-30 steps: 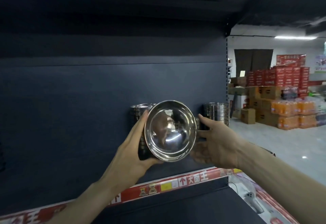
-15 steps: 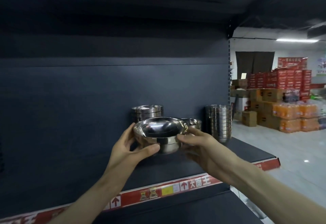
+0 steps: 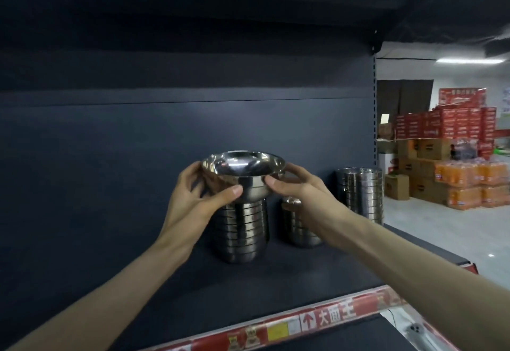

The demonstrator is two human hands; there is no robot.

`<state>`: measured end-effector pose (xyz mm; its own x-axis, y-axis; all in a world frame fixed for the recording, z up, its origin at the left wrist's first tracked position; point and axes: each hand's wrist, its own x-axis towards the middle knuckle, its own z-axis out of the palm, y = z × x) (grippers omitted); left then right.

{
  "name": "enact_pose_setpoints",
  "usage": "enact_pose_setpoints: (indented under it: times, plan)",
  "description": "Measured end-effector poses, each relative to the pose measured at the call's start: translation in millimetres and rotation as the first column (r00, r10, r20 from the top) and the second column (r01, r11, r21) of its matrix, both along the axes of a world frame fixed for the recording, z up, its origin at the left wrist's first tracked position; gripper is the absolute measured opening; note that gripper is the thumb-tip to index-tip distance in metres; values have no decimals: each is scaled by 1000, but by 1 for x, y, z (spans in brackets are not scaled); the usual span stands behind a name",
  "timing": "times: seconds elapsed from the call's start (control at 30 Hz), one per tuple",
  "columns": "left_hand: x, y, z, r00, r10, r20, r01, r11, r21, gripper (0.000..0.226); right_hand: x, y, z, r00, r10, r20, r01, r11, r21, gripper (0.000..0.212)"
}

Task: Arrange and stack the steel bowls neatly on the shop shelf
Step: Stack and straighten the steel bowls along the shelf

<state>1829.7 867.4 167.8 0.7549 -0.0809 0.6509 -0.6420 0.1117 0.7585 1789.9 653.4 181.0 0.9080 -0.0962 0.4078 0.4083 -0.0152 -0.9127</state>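
I hold a shiny steel bowl [image 3: 242, 169] upright with both hands, right over a tall stack of steel bowls [image 3: 240, 233] on the dark shelf [image 3: 303, 273]. My left hand [image 3: 193, 198] grips the bowl's left side, thumb under the rim. My right hand [image 3: 298, 187] pinches its right side. Whether the bowl's base touches the top of the stack is hidden by my thumbs. A shorter stack [image 3: 299, 223] stands just right, partly behind my right wrist. A third stack [image 3: 360, 192] stands near the shelf's right end.
The shelf has a dark back panel [image 3: 138, 157] and a red price strip [image 3: 317, 320] along its front edge. Another shelf board hangs overhead. To the right, an open shop floor holds stacked cartons and orange drink packs [image 3: 469, 182].
The bowl went from tilted with its inside facing me to upright, then rose and moved back over the left stack. Both hands kept hold of it. The camera came closer.
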Motion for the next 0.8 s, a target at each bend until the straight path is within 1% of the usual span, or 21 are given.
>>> enact_pose_setpoints:
  times: [0.07,0.2,0.27,0.33,0.43,0.57,0.7,0.77,0.8]
  plan:
    - [17,0,11,999,10,47,-12,1000,28,80,15,2,10,999,-32,41,34,999,-31,86]
    - [56,7,25,987,61,147,-78,990,115,103,54,1,27,991,-52,121,57,997,-42,78]
    - [75,9,30,981,88,173,-116,980,159,105,75,0,31,988,-49,147,63,994,-85,82]
    - [94,9,32,976,120,180,-154,970,190,109,95,-1,34,987,-49,155,69,989,-127,80]
    - [121,9,30,974,160,159,-191,960,206,108,124,-2,31,987,-63,151,90,980,-177,77]
    - [147,7,17,977,189,103,-209,948,241,101,144,-3,23,989,-69,130,96,971,-221,63]
    - [166,5,-6,974,222,55,-228,929,292,95,159,-2,9,991,-128,41,134,958,-253,65]
    - [169,3,-14,973,229,39,-230,922,312,90,175,-8,-1,990,-138,-19,129,962,-240,57]
    - [170,2,-16,973,228,25,-223,921,320,92,181,-10,-5,992,-126,-23,117,967,-225,58]
